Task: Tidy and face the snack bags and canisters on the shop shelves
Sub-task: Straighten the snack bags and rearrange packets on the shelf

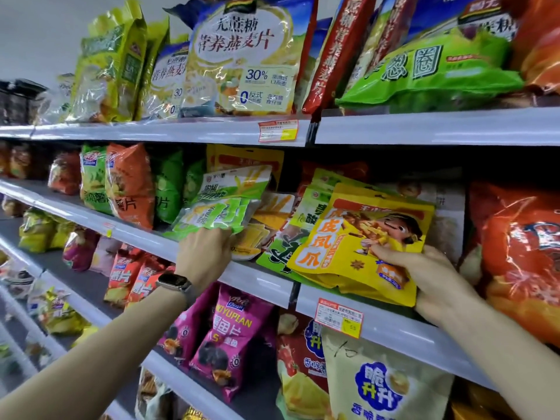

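On the middle shelf [260, 280], my left hand [206, 256] grips the lower edge of a small stack of green and white snack pouches [218, 212], which lean to the left. My right hand [424, 277] holds a stack of yellow pouches [357, 247] with a cartoon face, thumb on the front, fingers behind. This stack tilts left and overhangs the shelf edge. Between the two lie flat yellow pouches [266, 219] and a green pouch [281, 253].
Large oat bags [242, 56] and a green bag [430, 68] fill the top shelf. Orange and green chip bags [130, 186] stand left on the middle shelf, a big orange bag [521, 253] right. Magenta bags [230, 338] and a cream bag [385, 380] sit below.
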The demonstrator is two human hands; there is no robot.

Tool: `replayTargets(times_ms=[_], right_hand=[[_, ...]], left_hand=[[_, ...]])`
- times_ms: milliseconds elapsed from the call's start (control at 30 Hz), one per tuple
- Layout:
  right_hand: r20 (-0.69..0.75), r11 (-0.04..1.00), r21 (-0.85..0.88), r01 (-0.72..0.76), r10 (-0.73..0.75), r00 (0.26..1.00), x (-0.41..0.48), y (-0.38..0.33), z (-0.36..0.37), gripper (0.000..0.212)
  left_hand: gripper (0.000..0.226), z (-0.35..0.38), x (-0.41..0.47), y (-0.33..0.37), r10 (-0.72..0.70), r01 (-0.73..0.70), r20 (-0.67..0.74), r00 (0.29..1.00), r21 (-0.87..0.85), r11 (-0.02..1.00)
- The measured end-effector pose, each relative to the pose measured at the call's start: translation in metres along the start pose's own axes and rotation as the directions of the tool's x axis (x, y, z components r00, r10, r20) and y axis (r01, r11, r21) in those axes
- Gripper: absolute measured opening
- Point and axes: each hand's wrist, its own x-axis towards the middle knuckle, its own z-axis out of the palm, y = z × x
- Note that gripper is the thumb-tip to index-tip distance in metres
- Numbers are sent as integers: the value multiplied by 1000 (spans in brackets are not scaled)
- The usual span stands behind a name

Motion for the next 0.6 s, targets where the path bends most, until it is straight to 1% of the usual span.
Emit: replayTargets(times_ms=[100, 167, 200, 267, 333, 400, 467, 500, 533, 600], right_hand=[[-22, 999, 4, 41, -41, 999, -1, -2, 5, 39], [-78, 997, 0, 73, -73, 994, 0, 1, 7, 48], [-97, 996, 3, 86, -85, 992, 1, 3, 8, 50], [-105, 995, 16, 99, -96, 990, 3, 5, 9, 51], [-106, 995, 23, 101, -98, 990, 7, 7, 10, 53], [-111, 994, 54, 96, -90, 990, 13, 9, 14, 59], [-103, 993, 100, 68, -57, 993, 16, 13, 23, 71], [-95, 992, 111, 53, -42, 995, 17, 15, 29, 73], [-83, 992, 117, 44, -35, 996, 17, 17, 35, 72], [-63, 992, 115, 45, -38, 997, 15, 21, 47, 64]], left_hand=[[29, -8, -10, 20, 58, -58, 10, 998, 24, 998], [30, -12, -18, 30, 83, -83, 45, 996, -17, 996], [34, -15, -21, 33, 77, -70, 75, 994, -83, 994], [43, -21, -22, 31, 42, -2, 152, 988, -256, 967], [40, -22, -15, 14, 33, 46, 193, 981, -393, 919], [34, -17, 1, -11, -21, 86, 143, 989, -464, 881], [34, -10, 18, -35, -114, 141, 85, 990, -494, 858], [42, -8, 26, -45, -165, 195, 103, 981, -491, 849], [56, -4, 36, -58, -217, 272, 166, 962, -482, 833], [90, 2, 55, -83, -271, 428, 364, 891, -475, 769]])
